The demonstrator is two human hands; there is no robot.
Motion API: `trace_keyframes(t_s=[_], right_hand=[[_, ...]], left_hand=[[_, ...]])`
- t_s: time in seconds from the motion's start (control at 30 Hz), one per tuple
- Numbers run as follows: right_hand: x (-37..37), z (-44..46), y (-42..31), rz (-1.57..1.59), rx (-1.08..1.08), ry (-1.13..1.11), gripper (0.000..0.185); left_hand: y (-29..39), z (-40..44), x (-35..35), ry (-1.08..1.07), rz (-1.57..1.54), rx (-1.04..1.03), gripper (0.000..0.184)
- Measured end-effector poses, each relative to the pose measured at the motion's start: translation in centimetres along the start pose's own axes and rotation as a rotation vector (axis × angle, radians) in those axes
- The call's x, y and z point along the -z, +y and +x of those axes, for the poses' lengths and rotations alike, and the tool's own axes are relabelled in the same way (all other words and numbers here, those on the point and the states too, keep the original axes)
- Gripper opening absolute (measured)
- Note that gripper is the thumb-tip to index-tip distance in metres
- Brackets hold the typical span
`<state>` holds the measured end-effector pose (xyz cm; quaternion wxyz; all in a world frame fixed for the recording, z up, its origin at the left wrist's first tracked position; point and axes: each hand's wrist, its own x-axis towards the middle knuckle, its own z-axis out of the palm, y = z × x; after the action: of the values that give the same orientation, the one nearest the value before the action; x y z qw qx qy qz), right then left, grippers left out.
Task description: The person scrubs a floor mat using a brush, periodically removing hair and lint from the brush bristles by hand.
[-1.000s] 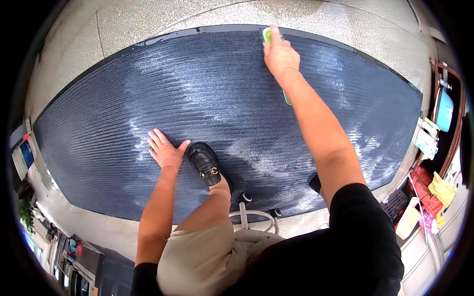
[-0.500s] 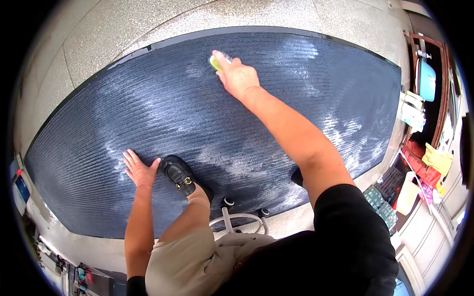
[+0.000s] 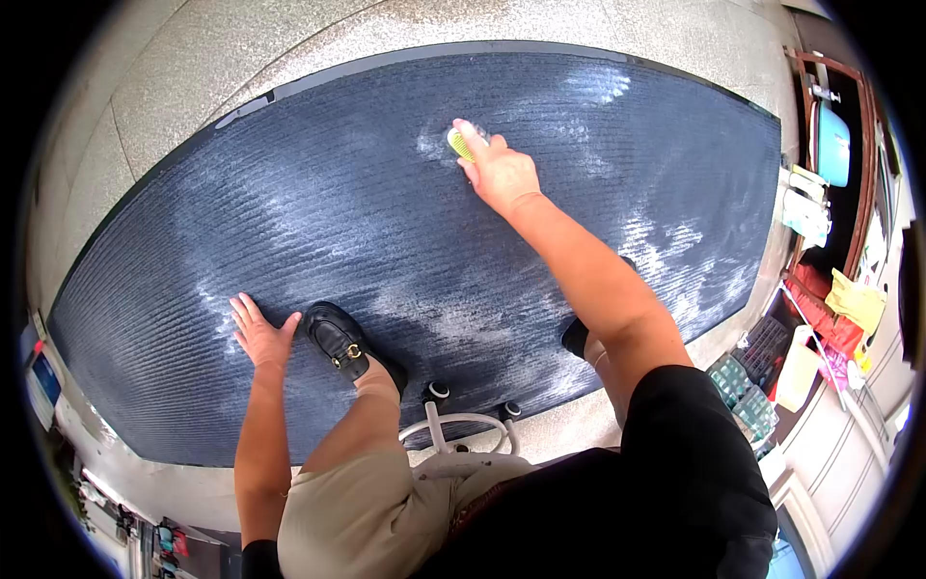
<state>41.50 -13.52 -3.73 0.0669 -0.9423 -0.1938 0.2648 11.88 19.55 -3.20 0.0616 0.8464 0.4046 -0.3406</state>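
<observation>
- Your right hand (image 3: 505, 178) is closed around the yellow-green brush (image 3: 460, 146), over the far middle part of the mat (image 3: 318, 193). The thumb lies along the top of it, perhaps for better guiding and pressing.
- Your left hand (image 3: 262, 336) holds nothing; its fingers are spread flat on the left part of the mat. I think it serves as a prop, because you lean forward over the mat.
- Your left shoe (image 3: 336, 340) stands on the near half of the mat, and your right shoe (image 3: 576, 338) is farther right on it. This wide stance probably gives balance.
- The wheeled seat base (image 3: 434, 425) is at the mat's near edge, seemingly to carry your weight.
- Whitish patches (image 3: 449, 323) are scattered over the mat, some of them streaked along its ribs.
- The brush's underside is covered by your hand, so I cannot tell how firmly it meets the mat.
- Compared with half a second ago, the brush has moved to the right on the mat and a little away from its far edge. Your left hand keeps about the same place on the mat.
</observation>
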Motion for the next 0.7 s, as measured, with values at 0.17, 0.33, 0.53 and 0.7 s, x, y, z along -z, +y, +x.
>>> trace_keyframes(t_s=[0.17, 0.33, 0.53, 0.7], right_hand=[[2.8, 2.4, 14.5, 0.083, -0.688, 0.326, 0.059], [1.2, 3.3, 5.7, 0.185, -0.562, 0.341, 0.061], [-1.7, 0.1, -4.1, 0.075, 0.154, -0.043, 0.055], [1.4, 0.7, 8.5, 0.045, -0.393, 0.208, 0.055]], left_hand=[[-2.5, -0.2, 0.1, 0.066, -0.025, -0.068, 0.094], [-8.5, -1.2, -3.7, 0.377, -0.157, -0.032, 0.059], [-13.0, -5.1, -7.9, 0.281, -0.202, -0.021, 0.052], [-14.5, -8.7, -10.9, 0.266, -0.283, 0.041, 0.052]])
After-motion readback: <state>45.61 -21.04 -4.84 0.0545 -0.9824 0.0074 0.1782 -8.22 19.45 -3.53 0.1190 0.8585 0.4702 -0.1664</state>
